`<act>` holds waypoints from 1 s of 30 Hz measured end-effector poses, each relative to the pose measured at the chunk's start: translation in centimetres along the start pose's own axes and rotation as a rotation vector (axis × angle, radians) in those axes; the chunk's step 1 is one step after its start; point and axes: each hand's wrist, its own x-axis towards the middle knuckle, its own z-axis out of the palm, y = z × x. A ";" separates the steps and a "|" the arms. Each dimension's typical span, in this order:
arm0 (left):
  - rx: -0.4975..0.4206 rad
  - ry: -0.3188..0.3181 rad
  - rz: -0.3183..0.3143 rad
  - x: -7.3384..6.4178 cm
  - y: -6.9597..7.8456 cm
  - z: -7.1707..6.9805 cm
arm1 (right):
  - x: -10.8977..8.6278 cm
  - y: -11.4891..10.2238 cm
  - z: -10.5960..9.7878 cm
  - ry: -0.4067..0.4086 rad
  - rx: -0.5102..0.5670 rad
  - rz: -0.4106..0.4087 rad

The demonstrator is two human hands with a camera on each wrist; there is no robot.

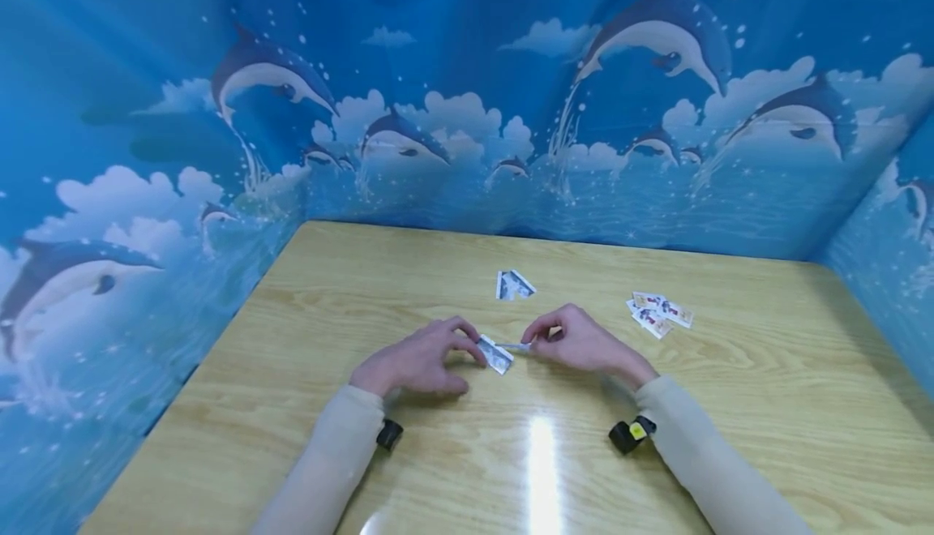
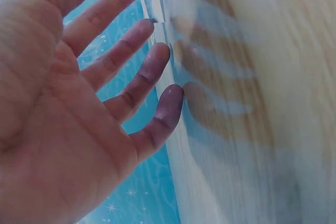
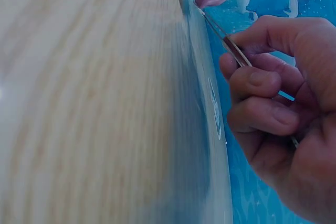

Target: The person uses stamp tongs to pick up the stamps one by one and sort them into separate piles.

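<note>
My right hand (image 1: 576,340) grips a pair of slim metal tweezers (image 3: 237,53) between thumb and fingers, the other fingers curled in. The tweezers point left, their tips at the edge of a small flat printed packet (image 1: 496,355), grey with white ends. On the other side of that packet, my left hand (image 1: 430,357) reaches in with fingers spread, and its fingertips rest at the packet's left edge. In the left wrist view the fingers (image 2: 144,77) look loosely extended, fingertips close to the tabletop; the packet is mostly hidden there.
Farther back on the wooden table (image 1: 350,276) lie two similar grey packets (image 1: 514,284), overlapping. Off to the right is a small pile of packets with red and yellow print (image 1: 657,312). A blue dolphin-print curtain (image 1: 467,154) borders the table's back and sides.
</note>
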 end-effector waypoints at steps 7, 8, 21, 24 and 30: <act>-0.068 0.062 0.037 0.4 -0.5 -0.6 | 0.2 0.5 -1.0 0.096 0.011 0.032; -0.071 0.070 0.042 0.5 -0.6 -0.7 | 0.2 0.6 -1.2 0.115 0.009 0.034; -0.076 0.074 0.111 1.4 -0.4 -0.4 | 1.5 1.0 -2.2 0.361 -0.018 0.177; -0.065 0.089 0.093 1.7 -0.5 -0.4 | 1.9 1.2 -2.3 0.384 -0.028 0.191; -0.068 0.121 0.045 2.3 -1.0 -0.6 | 2.5 1.4 -2.2 0.413 -0.006 0.221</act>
